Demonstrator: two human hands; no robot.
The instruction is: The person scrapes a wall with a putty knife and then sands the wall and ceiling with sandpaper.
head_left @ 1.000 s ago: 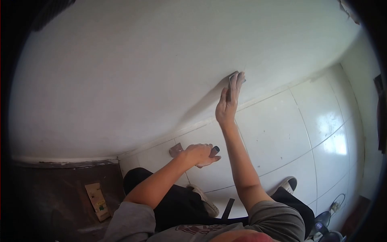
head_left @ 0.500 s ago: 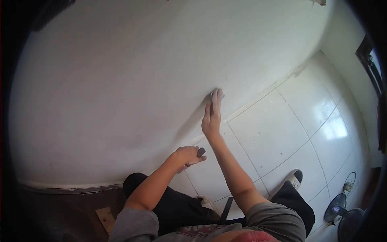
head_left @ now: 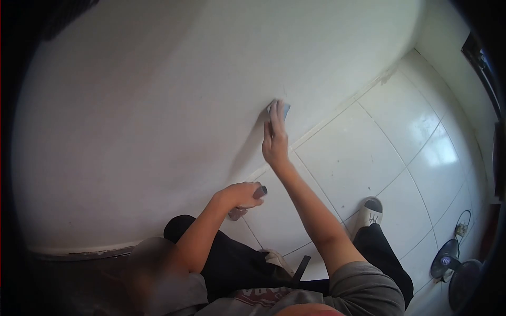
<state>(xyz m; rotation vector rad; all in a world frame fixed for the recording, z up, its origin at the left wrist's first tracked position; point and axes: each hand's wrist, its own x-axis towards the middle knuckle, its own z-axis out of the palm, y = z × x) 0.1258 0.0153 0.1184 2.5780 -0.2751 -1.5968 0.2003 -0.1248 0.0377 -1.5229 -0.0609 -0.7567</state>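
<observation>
head view, near to far. grey shirt (head_left: pixel 363 287) and dark trousers (head_left: pixel 232 263) fill the bottom edge, shirt print cut off by the frame. a blurred patch sits over the left shoulder, nothing readable there. one white shoe (head_left: pixel 370 211) rests on the floor tiles (head_left: pixel 369 158) to the right, a second shoe (head_left: pixel 274 258) is half hidden behind the knee. a dark strap or bar (head_left: pixel 301 267) pokes up between the legs, can't tell what it is.

left hand (head_left: pixel 240 195) is clenched around a tool handle (head_left: pixel 260 191), dark end sticking out past the fingers; a bit of blade (head_left: pixel 236 213) shows below the fist, the rest covered by the hand. it hangs near the wall base, over the tile joint.

right hand (head_left: pixel 275 142) is further out, fingers straight and flat, pressing a small grey-blue pad (head_left: pixel 285 110) against the white wall (head_left: pixel 158 116). pad mostly hidden behind the fingers, only its top edge visible. hand throws a shadow left on the wall.

far right: a fan (head_left: pixel 453 271) and a cable with plug (head_left: pixel 461 229) on the floor, partly cut by the lens edge. dark window frame (head_left: pixel 482 58) at the corner.
</observation>
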